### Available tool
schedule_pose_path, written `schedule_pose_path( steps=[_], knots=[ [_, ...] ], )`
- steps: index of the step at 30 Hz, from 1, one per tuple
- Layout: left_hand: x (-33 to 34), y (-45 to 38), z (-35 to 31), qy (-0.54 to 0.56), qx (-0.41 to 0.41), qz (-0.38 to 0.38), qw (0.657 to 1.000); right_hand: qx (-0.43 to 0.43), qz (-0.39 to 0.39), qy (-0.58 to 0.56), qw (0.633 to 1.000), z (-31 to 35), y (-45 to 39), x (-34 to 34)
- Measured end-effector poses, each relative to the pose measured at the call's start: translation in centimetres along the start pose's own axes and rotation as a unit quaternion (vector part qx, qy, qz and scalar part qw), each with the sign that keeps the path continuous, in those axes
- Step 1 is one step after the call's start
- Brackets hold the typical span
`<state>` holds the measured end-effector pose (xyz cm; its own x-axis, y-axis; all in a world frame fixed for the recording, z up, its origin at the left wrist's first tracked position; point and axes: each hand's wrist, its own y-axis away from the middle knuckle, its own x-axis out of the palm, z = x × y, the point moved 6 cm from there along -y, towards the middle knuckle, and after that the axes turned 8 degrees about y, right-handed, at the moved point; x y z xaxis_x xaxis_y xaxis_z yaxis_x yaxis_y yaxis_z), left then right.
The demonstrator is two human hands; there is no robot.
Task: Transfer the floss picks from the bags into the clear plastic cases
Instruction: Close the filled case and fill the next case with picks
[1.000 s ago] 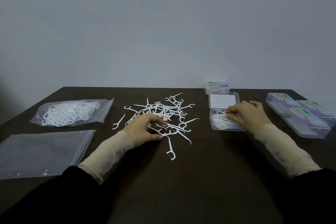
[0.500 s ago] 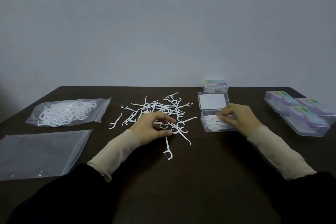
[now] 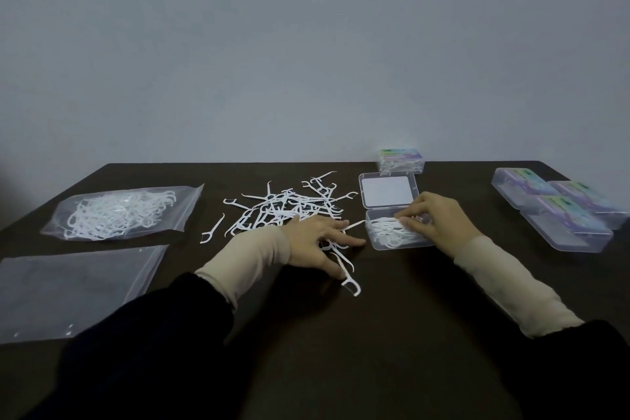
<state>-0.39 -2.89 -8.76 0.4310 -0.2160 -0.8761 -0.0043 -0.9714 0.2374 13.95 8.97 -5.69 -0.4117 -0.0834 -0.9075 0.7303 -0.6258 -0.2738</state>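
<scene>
White loose floss picks (image 3: 289, 208) lie under our spread left hand (image 3: 315, 242); the open case (image 3: 397, 232), just right, has our right hand (image 3: 433, 220) pinching picks inside.

Both arms wore 2 layers: black outer sleeves (image 3: 153, 344) pushed partway up the forearms, cream ribbed knit undersleeves (image 3: 252, 259) reaching the wrists. Left hand (image 3: 317, 242) and right hand (image 3: 439, 222) were bare, no rings or watch visible.
</scene>
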Motion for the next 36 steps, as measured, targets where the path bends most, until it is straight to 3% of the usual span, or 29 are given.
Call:
schedule_pose_path(
  steps=[2,6,12,18,25,33,36],
  knots=[
    [-0.9,0.1,0.0,0.048,0.025,-0.065,0.996,-0.001,0.001,0.001,1.0,-0.1,0.0,0.0],
    [-2.2,1.2,1.0,0.032,0.031,-0.188,0.981,0.001,0.002,-0.001,1.0,-0.1,0.0,0.0],
    [-2.5,2.6,1.0,-0.033,0.021,-0.26,0.965,0.004,0.005,-0.007,1.0,-0.1,0.0,0.1],
    [-2.6,1.7,1.0,0.004,0.009,-0.217,0.976,0.002,0.009,-0.005,1.0,0.0,0.0,0.2],
    [-2.4,1.6,-0.9,-0.063,-0.006,-0.2,0.978,0.003,0.016,-0.003,1.0,0.1,0.0,0.2],
    [-1.6,2.0,-2.1,-0.105,-0.012,-0.064,0.992,0.007,0.026,-0.001,1.0,0.3,0.1,0.2],
    [-1.5,1.6,-2.3,-0.057,0.002,-0.087,0.995,0.011,0.026,0.0,1.0,0.2,0.1,0.3]
  ],
)
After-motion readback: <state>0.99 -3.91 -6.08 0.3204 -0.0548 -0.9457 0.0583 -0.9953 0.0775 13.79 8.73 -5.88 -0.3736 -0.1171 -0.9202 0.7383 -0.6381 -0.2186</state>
